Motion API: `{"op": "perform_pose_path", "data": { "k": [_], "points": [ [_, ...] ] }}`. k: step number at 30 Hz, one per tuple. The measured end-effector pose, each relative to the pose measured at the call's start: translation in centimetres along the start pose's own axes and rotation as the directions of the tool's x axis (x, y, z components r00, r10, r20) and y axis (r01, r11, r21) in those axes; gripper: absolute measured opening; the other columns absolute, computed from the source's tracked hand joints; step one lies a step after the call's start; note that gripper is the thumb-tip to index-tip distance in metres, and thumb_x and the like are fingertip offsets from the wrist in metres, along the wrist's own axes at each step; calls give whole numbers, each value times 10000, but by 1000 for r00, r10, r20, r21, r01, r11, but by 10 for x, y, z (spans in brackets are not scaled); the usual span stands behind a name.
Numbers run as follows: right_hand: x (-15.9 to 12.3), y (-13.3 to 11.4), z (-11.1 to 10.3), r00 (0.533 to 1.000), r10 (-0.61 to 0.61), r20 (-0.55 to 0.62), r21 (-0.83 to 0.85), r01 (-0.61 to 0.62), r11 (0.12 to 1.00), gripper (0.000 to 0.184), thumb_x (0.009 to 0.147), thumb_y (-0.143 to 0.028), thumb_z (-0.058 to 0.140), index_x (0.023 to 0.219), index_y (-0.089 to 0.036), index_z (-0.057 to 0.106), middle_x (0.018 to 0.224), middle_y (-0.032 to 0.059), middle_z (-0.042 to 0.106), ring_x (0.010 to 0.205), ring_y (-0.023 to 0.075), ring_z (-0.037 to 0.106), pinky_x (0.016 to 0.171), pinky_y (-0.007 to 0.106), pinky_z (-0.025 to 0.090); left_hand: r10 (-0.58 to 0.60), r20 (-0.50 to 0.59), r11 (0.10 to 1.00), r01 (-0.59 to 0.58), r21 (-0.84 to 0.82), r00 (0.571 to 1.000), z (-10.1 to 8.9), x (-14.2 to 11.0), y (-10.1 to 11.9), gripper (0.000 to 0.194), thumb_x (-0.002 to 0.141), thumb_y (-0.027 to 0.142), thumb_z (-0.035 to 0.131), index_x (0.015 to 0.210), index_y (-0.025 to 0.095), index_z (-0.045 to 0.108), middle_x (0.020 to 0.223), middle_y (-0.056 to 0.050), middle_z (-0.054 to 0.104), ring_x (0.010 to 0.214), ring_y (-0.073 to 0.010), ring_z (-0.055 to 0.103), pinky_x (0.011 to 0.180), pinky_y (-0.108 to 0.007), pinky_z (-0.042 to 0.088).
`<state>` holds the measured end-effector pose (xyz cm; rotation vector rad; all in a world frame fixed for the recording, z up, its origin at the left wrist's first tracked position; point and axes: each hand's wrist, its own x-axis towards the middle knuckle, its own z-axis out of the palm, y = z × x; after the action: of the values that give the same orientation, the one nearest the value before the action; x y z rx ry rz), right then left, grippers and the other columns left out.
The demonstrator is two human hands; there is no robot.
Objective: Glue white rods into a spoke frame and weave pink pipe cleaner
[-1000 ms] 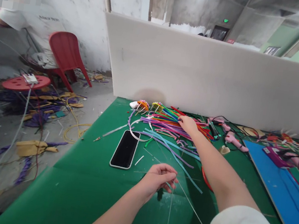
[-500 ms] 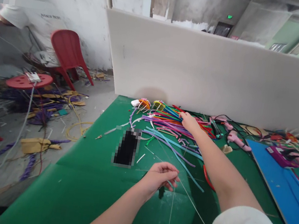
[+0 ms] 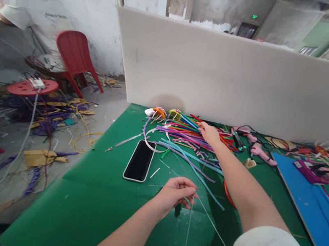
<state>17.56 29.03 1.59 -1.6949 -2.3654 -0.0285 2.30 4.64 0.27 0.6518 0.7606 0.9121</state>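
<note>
My left hand (image 3: 176, 193) is over the front part of the green table, thumb and fingers pinched on a thin pale strand (image 3: 187, 234). One length runs straight down from the fingertips; another slants toward my right sleeve. Farther off, my right hand (image 3: 209, 133) reaches into a pile of coloured pipe cleaners (image 3: 184, 136). Its fingertips are closed at the ends of some blue stems (image 3: 188, 120); what they grip is too small to make out. Light blue and purple stems (image 3: 195, 167) lie loose between my hands. A phone (image 3: 139, 161) rests left of them.
Behind the green table (image 3: 82, 209) stands a white partition (image 3: 221, 78). On the right are a blue board (image 3: 300, 211), pink glue guns (image 3: 261, 153) with black cords, and a purple box (image 3: 309, 171). A person sits far left by a red chair (image 3: 73, 56).
Both hands stay almost where they were, the left still pinching the strand and the right still at the pile. The view has shifted very slightly.
</note>
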Motion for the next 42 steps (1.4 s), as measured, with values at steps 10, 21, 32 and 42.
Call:
{"op": "perform_pose_path", "data": {
  "k": [10,21,32,42],
  "points": [
    [-6,-12,-4,987,-125,100,-23,128,992,480,747,-38,430,1182,-238,470,1181,36,548,954,159,568,757,235,425,10,-4,1000,-10,-2,1000,1,0,-1,326,604,350,726,780,120,576,637,-30,620,518,-99,568,460,-204,443],
    [-24,-18,-6,988,-86,127,-220,113,969,300,865,-276,378,875,-148,649,994,151,601,1014,259,508,788,328,419,6,21,1000,-6,-10,1000,-3,3,-4,312,616,328,727,790,117,577,649,-37,631,522,-102,579,454,-199,455],
    [-27,0,-10,989,-38,145,-165,63,984,190,807,-318,502,861,-192,634,844,86,678,785,208,615,649,265,409,3,7,1000,-3,17,1000,0,0,0,319,614,342,724,786,118,575,634,-22,615,523,-98,571,475,-205,451],
    [-29,-30,-51,987,-144,-75,32,146,989,454,930,-377,135,1148,-152,463,1010,103,617,918,189,568,736,259,373,9,25,999,-10,38,1000,-2,2,-4,314,625,341,720,799,121,579,651,-31,624,532,-100,576,479,-207,453]
  ]
}}
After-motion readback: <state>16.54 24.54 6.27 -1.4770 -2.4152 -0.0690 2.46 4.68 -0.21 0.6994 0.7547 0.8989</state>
